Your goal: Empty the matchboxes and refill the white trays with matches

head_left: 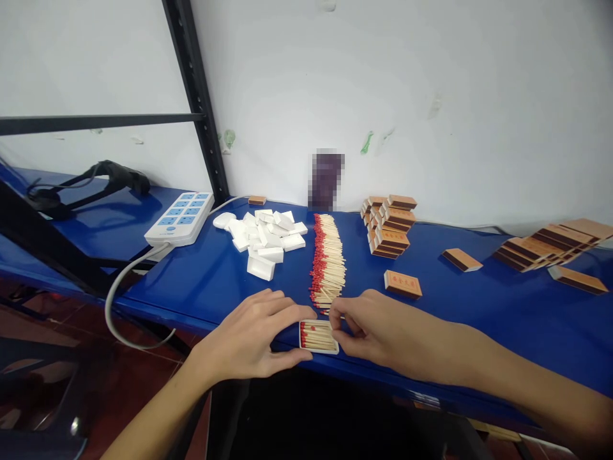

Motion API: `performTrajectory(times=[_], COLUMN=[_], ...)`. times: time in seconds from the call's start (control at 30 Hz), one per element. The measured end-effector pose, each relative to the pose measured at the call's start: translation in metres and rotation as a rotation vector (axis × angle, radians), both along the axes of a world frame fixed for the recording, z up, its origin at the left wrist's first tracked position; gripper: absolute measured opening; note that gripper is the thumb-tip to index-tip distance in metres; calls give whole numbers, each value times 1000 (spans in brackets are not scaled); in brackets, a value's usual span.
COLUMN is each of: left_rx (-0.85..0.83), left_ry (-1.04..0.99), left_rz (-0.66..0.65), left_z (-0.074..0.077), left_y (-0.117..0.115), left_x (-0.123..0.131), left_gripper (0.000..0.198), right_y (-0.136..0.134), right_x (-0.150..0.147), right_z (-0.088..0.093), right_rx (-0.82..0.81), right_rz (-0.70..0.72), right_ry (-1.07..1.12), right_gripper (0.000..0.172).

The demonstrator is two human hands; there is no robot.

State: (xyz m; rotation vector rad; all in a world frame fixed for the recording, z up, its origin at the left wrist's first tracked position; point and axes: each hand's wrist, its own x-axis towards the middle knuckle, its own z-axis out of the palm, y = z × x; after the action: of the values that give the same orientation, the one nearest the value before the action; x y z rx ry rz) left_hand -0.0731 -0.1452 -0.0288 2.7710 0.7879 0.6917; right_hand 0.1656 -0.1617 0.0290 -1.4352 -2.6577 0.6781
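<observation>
A white matchbox tray (318, 337) with red-tipped matches in it lies near the front edge of the blue table. My left hand (261, 332) is at its left end, thumb and forefinger apart on either side of the tray's corner. My right hand (366, 326) bends over the right end with its fingers pinched together; what they hold, if anything, is too small to tell. Just behind the tray runs a long row of loose matches (329, 259), red heads to the left.
White empty trays (268, 236) are heaped at the back left, beside a power strip (181, 218). Matchboxes (390, 227) are stacked behind my right hand, with single boxes (403, 283) and a slanting pile (550, 244) further right. A black rack post (196, 96) stands left.
</observation>
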Motion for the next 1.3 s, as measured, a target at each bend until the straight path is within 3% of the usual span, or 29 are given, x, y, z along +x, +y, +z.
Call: performTrajectory(times=[0.27, 0.5, 0.73, 1.3], left_rx=[-14, 16, 27, 22], left_ry=[40, 19, 8, -2], left_rz=[-62, -83, -87, -60], left_z=[3, 1, -1, -2], left_y=[3, 4, 4, 5], left_x=[0, 0, -1, 0], left_gripper=[28, 23, 22, 26], right_y=[1, 12, 17, 20], right_x=[-9, 14, 21, 22], right_z=[-2, -6, -24, -24], right_rx=[-90, 124, 125, 123], right_rz=[27, -42, -16, -98], right_ry=[56, -59, 16, -31], right_gripper=[15, 12, 12, 14])
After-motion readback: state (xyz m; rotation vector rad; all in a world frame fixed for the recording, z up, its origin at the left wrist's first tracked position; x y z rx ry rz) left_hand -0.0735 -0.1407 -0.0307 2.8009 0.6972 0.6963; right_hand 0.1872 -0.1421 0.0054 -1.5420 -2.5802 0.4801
